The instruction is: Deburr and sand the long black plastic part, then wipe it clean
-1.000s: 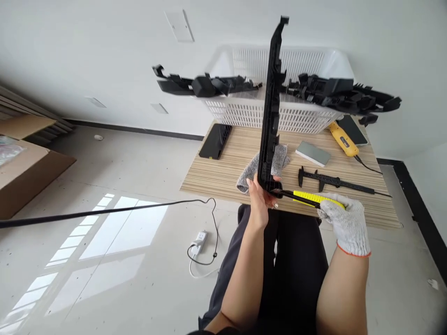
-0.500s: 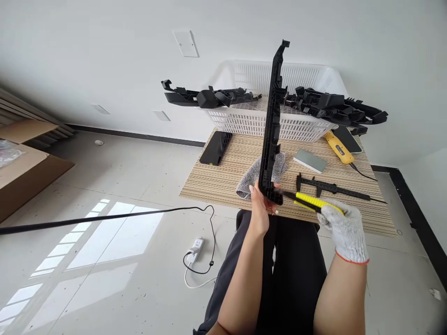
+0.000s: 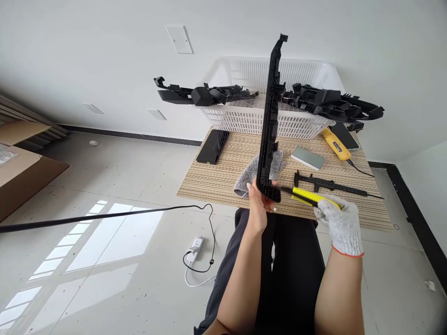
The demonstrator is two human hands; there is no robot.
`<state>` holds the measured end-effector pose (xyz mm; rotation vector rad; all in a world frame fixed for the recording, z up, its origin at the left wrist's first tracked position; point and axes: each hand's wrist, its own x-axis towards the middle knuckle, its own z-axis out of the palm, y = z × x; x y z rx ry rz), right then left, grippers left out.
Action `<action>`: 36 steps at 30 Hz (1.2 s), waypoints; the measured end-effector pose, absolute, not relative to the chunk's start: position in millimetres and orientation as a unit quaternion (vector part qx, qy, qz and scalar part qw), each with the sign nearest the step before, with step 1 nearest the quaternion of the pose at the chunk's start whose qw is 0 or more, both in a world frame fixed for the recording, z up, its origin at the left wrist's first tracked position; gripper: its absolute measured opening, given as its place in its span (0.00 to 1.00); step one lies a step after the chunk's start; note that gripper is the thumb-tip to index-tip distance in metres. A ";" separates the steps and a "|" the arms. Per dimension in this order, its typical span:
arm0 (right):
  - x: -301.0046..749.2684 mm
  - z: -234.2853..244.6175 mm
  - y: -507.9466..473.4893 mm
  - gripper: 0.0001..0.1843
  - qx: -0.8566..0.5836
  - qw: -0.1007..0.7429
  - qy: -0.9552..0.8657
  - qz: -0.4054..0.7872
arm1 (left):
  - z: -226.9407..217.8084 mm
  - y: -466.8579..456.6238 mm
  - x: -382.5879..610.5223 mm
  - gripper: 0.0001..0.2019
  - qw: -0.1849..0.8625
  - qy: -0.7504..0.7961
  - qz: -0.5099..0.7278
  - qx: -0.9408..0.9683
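My bare left hand (image 3: 257, 207) grips the lower end of a long black plastic trim piece (image 3: 268, 135), which stands nearly upright over the table's front edge. In my gloved right hand (image 3: 338, 218) is a yellow and black utility knife (image 3: 307, 194). Its dark tip points left and reaches the lower right edge of the trim piece; whether it touches is too blurred to tell. Behind the trim piece lies a grey cloth (image 3: 246, 179). A black caliper (image 3: 335, 185) rests on the table, just beyond the knife.
A white basket (image 3: 240, 122) at the back holds black plastic parts (image 3: 324, 100) jutting over its sides. On the striped table (image 3: 195, 186) lie a black phone (image 3: 213, 146), a grey-green block (image 3: 308, 157) and a yellow corded tool (image 3: 336, 144). A power strip (image 3: 196, 249) sits on the floor.
The whole view has shifted slightly. Both hands keep their holds, and the knife stays at the trim piece's lower end with only a small movement.
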<state>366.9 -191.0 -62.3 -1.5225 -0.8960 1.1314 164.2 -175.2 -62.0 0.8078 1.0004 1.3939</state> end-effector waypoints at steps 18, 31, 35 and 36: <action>366.6 -59.1 -190.9 0.14 -0.637 0.493 -0.368 0.464 | -62.2 -174.2 163.9 0.38 0.581 0.426 0.597 0.354; 368.5 -57.9 -191.2 0.12 -0.619 0.510 -0.363 0.475 | -62.4 -173.7 163.7 0.40 0.584 0.430 0.590 0.354; 369.2 -57.9 -190.9 0.11 -0.623 0.497 -0.369 0.479 | -65.3 -173.8 163.4 0.39 0.581 0.418 0.602 0.353; 369.2 -58.0 -190.9 0.10 -0.622 0.503 -0.367 0.475 | -65.9 -173.9 163.5 0.39 0.580 0.413 0.607 0.354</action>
